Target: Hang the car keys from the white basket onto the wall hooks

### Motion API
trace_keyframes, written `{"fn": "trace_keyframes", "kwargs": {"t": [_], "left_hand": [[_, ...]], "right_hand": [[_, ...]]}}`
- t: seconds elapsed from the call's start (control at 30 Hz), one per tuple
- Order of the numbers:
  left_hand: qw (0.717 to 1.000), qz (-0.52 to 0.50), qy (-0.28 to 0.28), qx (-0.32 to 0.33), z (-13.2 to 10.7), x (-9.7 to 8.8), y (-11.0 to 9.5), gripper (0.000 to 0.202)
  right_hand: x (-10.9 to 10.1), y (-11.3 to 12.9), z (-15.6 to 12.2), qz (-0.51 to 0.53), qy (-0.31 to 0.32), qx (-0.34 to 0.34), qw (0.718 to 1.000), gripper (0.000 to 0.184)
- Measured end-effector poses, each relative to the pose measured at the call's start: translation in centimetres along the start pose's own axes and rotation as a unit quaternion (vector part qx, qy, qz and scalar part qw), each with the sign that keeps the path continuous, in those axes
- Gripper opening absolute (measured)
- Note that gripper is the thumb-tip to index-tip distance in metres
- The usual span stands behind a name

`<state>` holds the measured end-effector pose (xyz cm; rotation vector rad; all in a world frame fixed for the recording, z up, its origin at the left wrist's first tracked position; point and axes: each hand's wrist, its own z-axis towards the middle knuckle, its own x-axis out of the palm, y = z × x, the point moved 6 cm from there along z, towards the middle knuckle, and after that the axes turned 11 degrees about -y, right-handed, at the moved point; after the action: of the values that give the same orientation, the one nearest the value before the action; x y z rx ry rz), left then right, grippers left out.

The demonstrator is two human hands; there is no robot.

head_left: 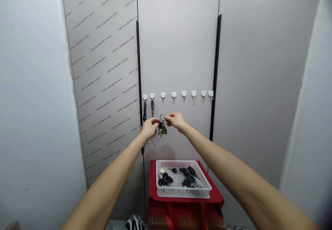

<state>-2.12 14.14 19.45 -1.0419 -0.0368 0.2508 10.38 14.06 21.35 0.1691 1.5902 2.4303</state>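
My right hand (175, 120) pinches a large metal key ring (162, 117) between thumb and fingertips. From the ring hangs a bunch of keys (163, 130), with brass-coloured and dark pieces. My left hand (149, 127) is closed at the bunch's left side, its fingertips at a black piece just below the ring. Both hands are raised in front of the pale panel, below a row of white hooks. A black strap (144, 111) and a dark braided strap (152, 108) hang from the two leftmost hooks; my left hand partly hides what dangles under them.
Several white hooks, such as the third one (163, 95), run across the panel between two black vertical handles (217, 74). Below, a white perforated basket (183, 192) with several dark keys and fobs stands on a red bag (215, 197). A zebra-patterned item (135, 222) lies at the bottom.
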Motion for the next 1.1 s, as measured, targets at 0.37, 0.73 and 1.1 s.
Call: {"fn": "trace_keyframes", "kwargs": {"t": [0.37,0.73,1.1], "left_hand": [[0.982,0.146,-0.019,0.121,4.4,1.9,-3.6,0.029],[0.979,0.17,-0.03,0.108,6.4,3.1,-1.6,0.025],[0.965,0.239,0.043,0.098,0.4,4.9,3.7,0.028]], "right_hand": [[0.3,2.1,6.6,-0.001,-0.045,-0.02,0.999,0.014],[0.7,1.2,10.4,-0.016,-0.08,0.007,0.997,0.015],[-2.4,-4.4,5.4,-0.086,-0.044,0.028,0.995,0.006]]}}
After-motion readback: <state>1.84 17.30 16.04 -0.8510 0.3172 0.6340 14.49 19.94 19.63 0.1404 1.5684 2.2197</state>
